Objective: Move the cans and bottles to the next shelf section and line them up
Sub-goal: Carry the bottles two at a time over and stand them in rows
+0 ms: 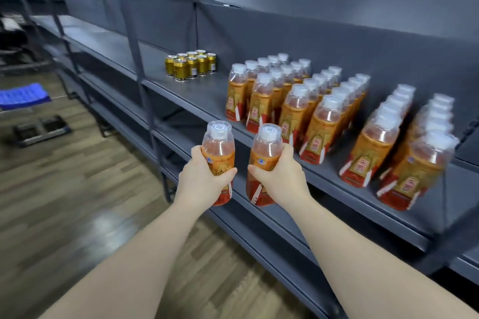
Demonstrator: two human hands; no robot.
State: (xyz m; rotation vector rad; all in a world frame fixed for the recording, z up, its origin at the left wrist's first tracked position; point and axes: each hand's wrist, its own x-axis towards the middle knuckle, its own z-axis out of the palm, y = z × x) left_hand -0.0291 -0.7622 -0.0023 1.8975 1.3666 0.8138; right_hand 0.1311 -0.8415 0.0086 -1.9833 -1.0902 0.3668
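1. In front of the dark grey shelf (202, 97), just off its front edge, both hands hold one drink bottle each. Both bottles are upright in the air, side by side w/ a small gap, not touching.
2. Left hand (201, 182): fingers & thumb curled tight round the label of the left bottle (219, 146), thumb across the front. Firm closed grip, mid-body.
3. Right hand (281, 179): same wrap round the right bottle (265, 149), thumb pointing toward the left bottle.
4. Both held bottles are clear plastic w/ reddish liquid, an orange-red label and a white cap under a clear cover.
5. On the shelf board, behind & right of the hands, is the main block of bottles (298, 101). They are the same kind, standing upright in rows running front to back.
6. Further right, past a gap, stand two more rows (404, 142), blurred at the frame edge.
7. The gold cans (190, 66) stand in a tight cluster on the same board. They are left of the bottles, well apart from them, and near the upright post (138, 70).
8. Lower left is a wood-look floor (77, 189). A blue plastic item (23, 96) sits at the far left, too blurry to name.
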